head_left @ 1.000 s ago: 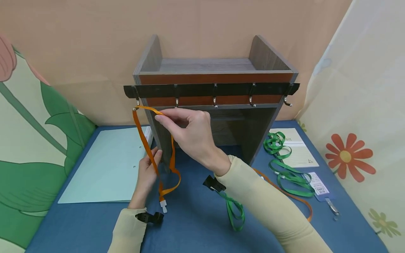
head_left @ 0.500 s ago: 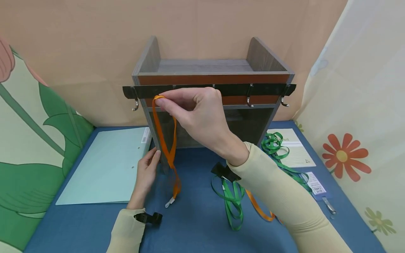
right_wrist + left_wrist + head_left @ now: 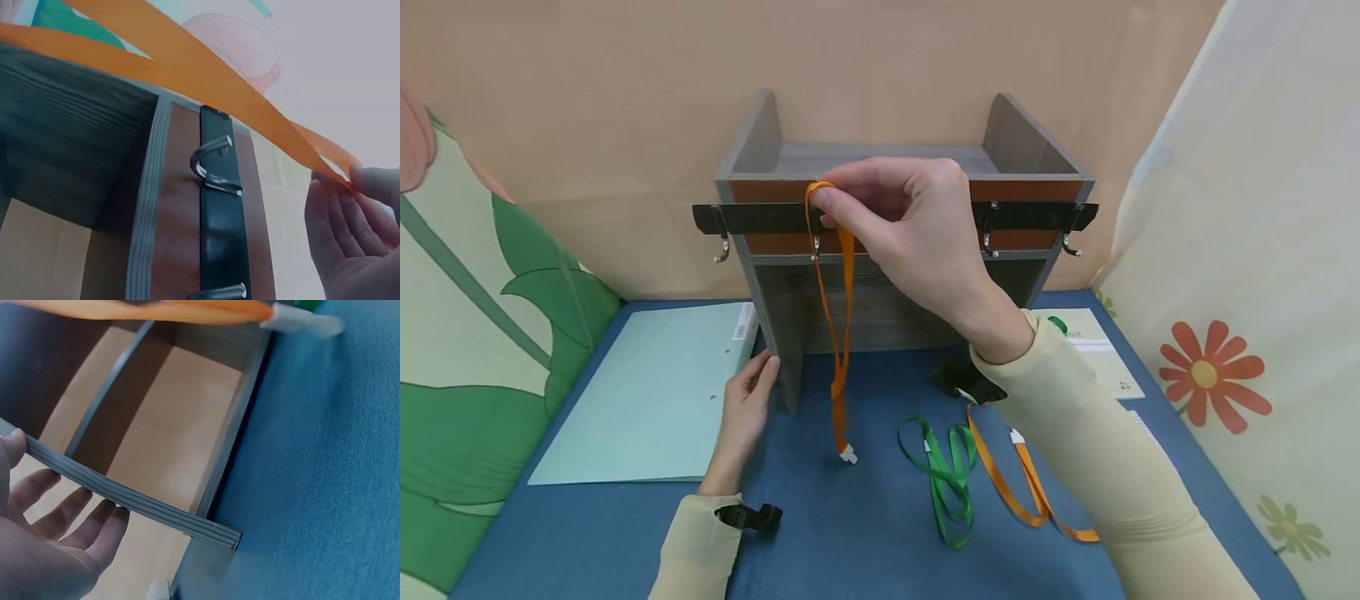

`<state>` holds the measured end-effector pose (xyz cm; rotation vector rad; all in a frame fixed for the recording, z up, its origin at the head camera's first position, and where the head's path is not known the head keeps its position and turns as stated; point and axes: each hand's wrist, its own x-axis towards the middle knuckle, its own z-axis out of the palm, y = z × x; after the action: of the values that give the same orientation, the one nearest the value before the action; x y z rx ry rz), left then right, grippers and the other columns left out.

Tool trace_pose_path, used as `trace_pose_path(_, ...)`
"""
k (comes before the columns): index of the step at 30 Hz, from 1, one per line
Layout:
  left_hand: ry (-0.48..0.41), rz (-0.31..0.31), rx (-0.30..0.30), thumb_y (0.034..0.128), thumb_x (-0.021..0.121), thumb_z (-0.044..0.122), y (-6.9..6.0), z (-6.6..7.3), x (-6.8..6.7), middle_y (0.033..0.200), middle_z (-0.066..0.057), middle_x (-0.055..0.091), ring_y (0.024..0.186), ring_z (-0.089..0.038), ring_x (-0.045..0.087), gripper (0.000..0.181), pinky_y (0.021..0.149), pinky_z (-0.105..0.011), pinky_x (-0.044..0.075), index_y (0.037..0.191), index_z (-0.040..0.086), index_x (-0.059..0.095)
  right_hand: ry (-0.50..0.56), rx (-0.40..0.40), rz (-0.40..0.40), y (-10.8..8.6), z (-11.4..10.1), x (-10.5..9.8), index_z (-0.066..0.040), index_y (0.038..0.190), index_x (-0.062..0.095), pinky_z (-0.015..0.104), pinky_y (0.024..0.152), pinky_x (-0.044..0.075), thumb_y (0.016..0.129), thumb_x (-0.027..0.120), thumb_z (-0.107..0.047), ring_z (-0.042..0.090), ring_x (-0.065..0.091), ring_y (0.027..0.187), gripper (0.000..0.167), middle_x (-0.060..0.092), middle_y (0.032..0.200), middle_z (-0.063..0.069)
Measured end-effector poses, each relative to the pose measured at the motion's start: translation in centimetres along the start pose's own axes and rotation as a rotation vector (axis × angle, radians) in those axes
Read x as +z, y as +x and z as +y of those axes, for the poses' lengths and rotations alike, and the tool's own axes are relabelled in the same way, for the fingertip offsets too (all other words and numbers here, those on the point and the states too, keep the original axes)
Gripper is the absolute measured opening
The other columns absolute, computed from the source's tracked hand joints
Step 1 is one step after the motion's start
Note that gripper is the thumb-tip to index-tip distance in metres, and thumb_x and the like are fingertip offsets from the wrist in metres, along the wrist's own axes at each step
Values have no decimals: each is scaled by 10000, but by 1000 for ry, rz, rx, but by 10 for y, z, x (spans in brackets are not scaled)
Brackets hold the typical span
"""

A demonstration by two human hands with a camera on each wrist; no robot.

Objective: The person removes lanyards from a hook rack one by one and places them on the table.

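Observation:
My right hand (image 3: 917,233) pinches the top of an orange lanyard (image 3: 841,333) between thumb and fingertips, in front of the black hook rail (image 3: 752,218). The lanyard hangs down with its pale clip (image 3: 847,454) at the bottom. One strand passes by the second hook (image 3: 816,246) from the left; the right wrist view shows metal hooks (image 3: 212,156) beside the strap. My left hand (image 3: 747,408) grips the left side panel of the grey wooden shelf (image 3: 784,333). In the left wrist view its thumb and fingers (image 3: 75,512) lie on opposite sides of the panel edge.
A green lanyard (image 3: 951,483) and another orange lanyard (image 3: 1037,500) lie on the blue tabletop (image 3: 865,550). To the left lies a pale blue folder (image 3: 647,392). A notebook (image 3: 1097,346) on the right is partly behind my right sleeve.
My right hand has lifted the orange lanyard off the leftmost hook and carried it up and right, in front of the second hook. The left hand stays on the shelf panel.

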<state>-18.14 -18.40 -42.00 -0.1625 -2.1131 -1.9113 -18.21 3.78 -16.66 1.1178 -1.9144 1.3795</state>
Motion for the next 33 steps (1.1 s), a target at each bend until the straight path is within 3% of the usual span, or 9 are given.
trace_pose_path(8,38,16,4,1012,483,140,0,4,1,1271,-242,547,1000,-79,563,381,810,-180,448,1321,-81,513,44,13,-34,8,-1,-6,39,965,727,313,742,533,860,701,-30,110,677,785,129,713,882,56)
trace_pose_path(15,62,22,-10,1011,482,129,-2,7,2,1255,-250,552,997,-178,573,375,805,-195,457,1307,-99,516,110,-33,-82,-12,0,-12,64,960,716,339,696,542,839,700,34,169,684,772,126,713,884,52)
trace_pose_path(22,68,16,-13,1016,473,143,-2,7,2,1284,-248,536,1099,-293,540,390,808,-168,448,1322,-97,499,123,-64,-108,-28,-4,-17,74,961,708,342,678,546,825,688,85,156,682,773,138,709,894,51)
trace_pose_path(33,80,14,-17,1017,470,143,-3,5,2,1291,-263,523,1128,-343,529,392,807,-143,438,1320,-104,496,163,-11,-279,-54,-9,-23,38,974,715,334,637,541,808,697,98,129,657,730,178,707,896,-2)
